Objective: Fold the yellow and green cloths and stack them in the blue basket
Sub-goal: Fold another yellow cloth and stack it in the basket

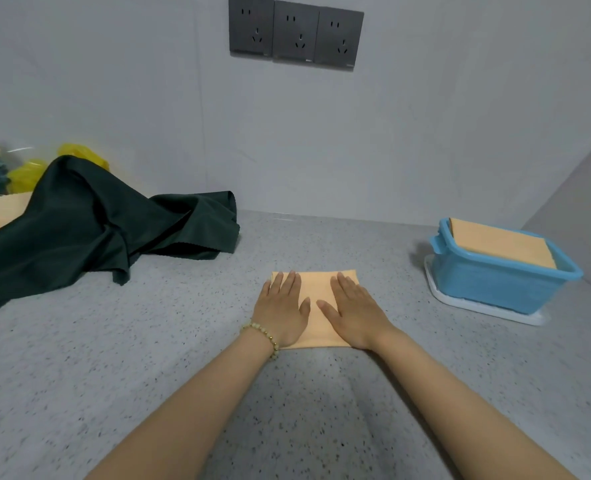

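Note:
A folded yellow cloth (pixel 316 289) lies flat on the speckled counter in the middle. My left hand (pixel 282 311) presses on its left half with straight fingers. My right hand (pixel 353 313) lies flat on its right half in the same way. A dark green cloth (pixel 90 226) sits crumpled at the left, against the wall. The blue basket (pixel 488 282) stands at the right on a white lid, with another folded yellow cloth (pixel 501 245) on top inside it.
Yellow plastic bags (pixel 27 173) and a clear bag of items sit at the far left behind the green cloth. The wall with three dark sockets (pixel 296 32) runs along the back. A side wall rises just right of the basket.

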### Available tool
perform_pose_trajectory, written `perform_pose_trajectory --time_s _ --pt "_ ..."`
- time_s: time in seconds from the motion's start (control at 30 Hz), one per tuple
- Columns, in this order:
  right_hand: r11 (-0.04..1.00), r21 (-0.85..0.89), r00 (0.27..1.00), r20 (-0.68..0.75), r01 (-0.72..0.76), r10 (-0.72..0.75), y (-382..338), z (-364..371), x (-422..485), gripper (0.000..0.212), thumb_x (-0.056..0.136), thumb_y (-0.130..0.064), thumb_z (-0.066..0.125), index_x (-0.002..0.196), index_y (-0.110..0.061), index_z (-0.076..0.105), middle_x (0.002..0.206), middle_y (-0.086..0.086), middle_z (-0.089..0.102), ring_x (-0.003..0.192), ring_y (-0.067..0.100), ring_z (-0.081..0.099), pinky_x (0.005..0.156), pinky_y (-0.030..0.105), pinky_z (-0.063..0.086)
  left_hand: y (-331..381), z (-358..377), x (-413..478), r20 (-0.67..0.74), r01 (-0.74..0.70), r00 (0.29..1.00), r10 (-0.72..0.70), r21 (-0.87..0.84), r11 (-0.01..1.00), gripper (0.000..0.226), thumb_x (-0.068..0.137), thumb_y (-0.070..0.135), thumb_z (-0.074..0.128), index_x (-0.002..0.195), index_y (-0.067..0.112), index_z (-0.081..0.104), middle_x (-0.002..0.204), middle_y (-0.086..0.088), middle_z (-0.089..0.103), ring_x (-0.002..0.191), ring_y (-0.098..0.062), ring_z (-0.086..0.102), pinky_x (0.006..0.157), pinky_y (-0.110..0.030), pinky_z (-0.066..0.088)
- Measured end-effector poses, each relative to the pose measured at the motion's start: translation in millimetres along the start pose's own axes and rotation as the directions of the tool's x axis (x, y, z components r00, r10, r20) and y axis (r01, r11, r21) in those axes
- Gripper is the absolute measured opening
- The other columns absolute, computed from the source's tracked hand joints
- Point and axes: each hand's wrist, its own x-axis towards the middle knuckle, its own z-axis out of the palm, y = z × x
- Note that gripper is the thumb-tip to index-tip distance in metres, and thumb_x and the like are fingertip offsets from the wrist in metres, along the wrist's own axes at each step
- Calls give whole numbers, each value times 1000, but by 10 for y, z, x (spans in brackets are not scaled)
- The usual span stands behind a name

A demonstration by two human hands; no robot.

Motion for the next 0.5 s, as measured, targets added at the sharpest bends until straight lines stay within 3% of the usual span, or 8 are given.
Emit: perform_pose_trajectory --time_s 0.17,0.33,0.43,0.5 --pt "995 44 996 26 86 -87 -5 38 -473 67 100 -50 16 151 -12 -8 158 3 -15 145 13 -15 116 27 -11 -22 0 -331 47 -63 997 64 -24 998 66 101 49 14 152 12 -6 160 -1 -11 147 -17 -12 117 -33 -10" --pt "962 55 963 18 268 -270 111 105 -1079 69 92 -63 14 150 -32 -4 156 -14 -15 142 0 -18 111 17 -17 -144 -44 -754 125 -217 969 213 25 976 72 93 65 16 152 29 -5 159 4 -14 146 -14 -17 116 -40 -17" --pt "949 61 950 16 310 -312 187 44 -1258 65 88 -66 13 149 -42 3 154 -24 -7 141 -8 -13 114 19 -15 -200 -127 -922 49 -334 942 332 54 941 51 98 57 18 148 47 15 159 14 7 147 -8 0 116 -41 -16" --pt "945 54 946 20 322 -323 226 -9 -1284 63 89 -65 16 148 -44 7 154 -25 -3 141 -9 -9 116 22 -12 -234 -188 -988 -21 -414 909 417 71 907 44 99 52 22 143 48 31 153 19 25 143 -3 17 117 -33 -12"
